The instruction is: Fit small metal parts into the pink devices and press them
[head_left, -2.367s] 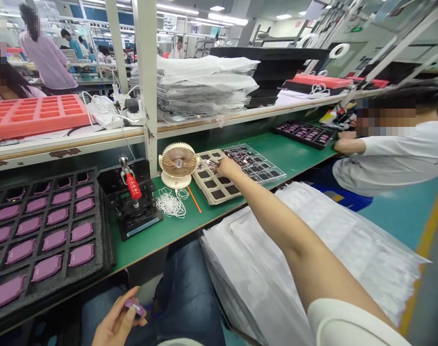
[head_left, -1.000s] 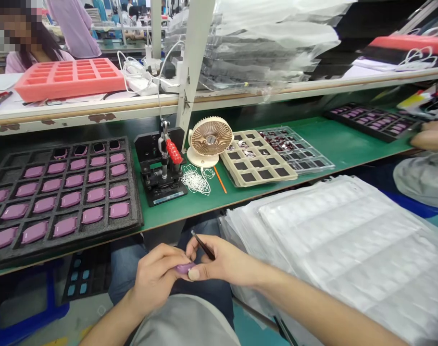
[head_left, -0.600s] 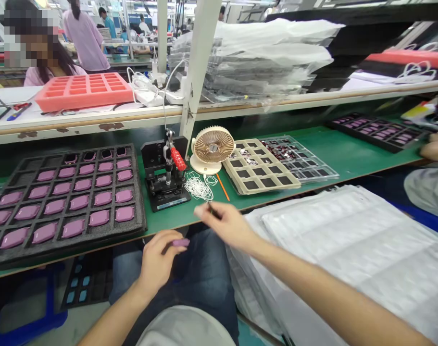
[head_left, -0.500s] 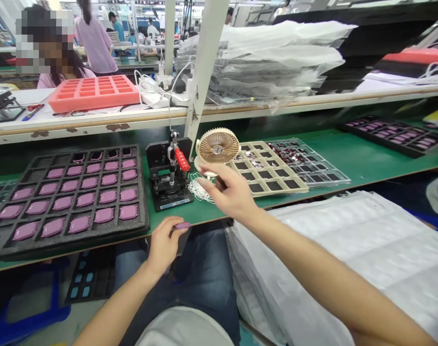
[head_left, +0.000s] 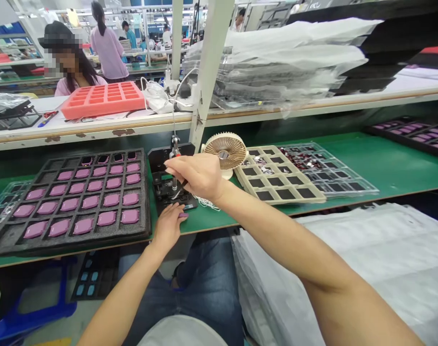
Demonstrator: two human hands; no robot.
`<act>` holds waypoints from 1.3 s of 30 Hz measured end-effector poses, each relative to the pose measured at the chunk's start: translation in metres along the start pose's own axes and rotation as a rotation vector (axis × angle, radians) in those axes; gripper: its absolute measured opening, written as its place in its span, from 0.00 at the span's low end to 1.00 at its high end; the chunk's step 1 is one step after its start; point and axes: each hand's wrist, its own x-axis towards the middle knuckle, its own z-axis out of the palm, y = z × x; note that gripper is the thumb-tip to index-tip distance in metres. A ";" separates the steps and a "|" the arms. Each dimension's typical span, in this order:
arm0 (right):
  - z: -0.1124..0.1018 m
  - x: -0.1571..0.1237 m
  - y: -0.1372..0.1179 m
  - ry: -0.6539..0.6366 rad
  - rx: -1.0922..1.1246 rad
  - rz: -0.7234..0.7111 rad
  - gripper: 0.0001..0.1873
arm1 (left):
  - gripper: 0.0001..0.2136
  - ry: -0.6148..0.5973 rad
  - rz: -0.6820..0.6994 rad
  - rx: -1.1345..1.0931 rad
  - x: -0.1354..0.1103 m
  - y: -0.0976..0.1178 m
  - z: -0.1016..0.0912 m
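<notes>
My left hand (head_left: 169, 225) is at the green bench's front edge, its fingers closed on a small purple watch case (head_left: 183, 215), mostly hidden by the fingers. Just beyond it stands a black press fixture (head_left: 161, 188) with a toggle clamp. My right hand (head_left: 199, 175) is closed over the clamp's red handle (head_left: 174, 155), and only a sliver of red shows past the fingers. To the left, a black foam tray (head_left: 146, 202) holds rows of similar purple watch cases (head_left: 90, 202); a few at the back show dark faces.
A small fan (head_left: 224, 154) stands behind my right wrist, with white cord (head_left: 207, 204) beneath it. Right of it lie a cream compartment tray (head_left: 294, 197) and a clear tray (head_left: 363, 188) of small parts. A shelf (head_left: 161, 126) with a post (head_left: 209, 67) spans the back. A person sits beyond.
My right hand has moved left from in front of the fan onto the clamp handle. My left hand, with the watch case, has risen closer to the fixture. The view has shifted slightly.
</notes>
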 end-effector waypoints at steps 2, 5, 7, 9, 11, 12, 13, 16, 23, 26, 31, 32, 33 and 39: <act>0.001 0.007 -0.004 0.031 0.002 -0.047 0.13 | 0.11 -0.001 -0.001 0.011 -0.001 -0.002 -0.003; 0.000 0.026 -0.008 0.082 0.067 -0.060 0.19 | 0.10 0.006 -0.008 0.026 -0.004 -0.004 -0.006; -0.005 0.047 -0.002 0.119 0.109 0.084 0.20 | 0.10 0.010 -0.009 0.033 -0.006 -0.004 -0.007; -0.010 0.069 0.010 0.177 0.096 0.301 0.22 | 0.10 0.012 -0.003 0.036 -0.007 -0.003 -0.008; -0.013 0.078 0.022 0.239 0.044 0.469 0.24 | 0.10 0.019 0.008 0.035 -0.008 -0.002 -0.008; -0.014 0.074 0.025 0.244 0.024 0.512 0.25 | 0.10 0.025 0.014 0.033 -0.008 -0.001 -0.008; -0.014 0.062 0.024 0.209 0.023 0.520 0.25 | 0.09 0.036 0.020 0.032 -0.009 0.000 -0.008; -0.006 -0.002 -0.003 -0.194 0.098 0.429 0.26 | 0.08 0.094 0.019 0.041 -0.013 0.002 -0.005; 0.043 -0.097 -0.046 -0.908 0.145 0.412 0.21 | 0.14 0.212 -0.017 0.094 -0.020 0.002 0.000; 0.058 -0.090 -0.030 -0.945 0.150 0.416 0.19 | 0.12 0.248 -0.032 0.102 -0.023 0.004 -0.001; 0.055 -0.095 -0.023 -0.952 0.163 0.387 0.19 | 0.11 0.320 -0.069 0.127 -0.033 0.014 -0.001; 0.050 -0.100 -0.025 -0.938 0.160 0.389 0.21 | 0.12 0.336 -0.076 0.139 -0.032 0.015 -0.001; 0.043 -0.105 -0.026 -0.922 0.154 0.395 0.22 | 0.14 0.348 -0.081 0.151 -0.030 0.015 0.000; -0.015 -0.129 -0.032 -0.803 0.127 0.448 0.30 | 0.17 0.322 -0.068 0.187 0.019 -0.002 0.004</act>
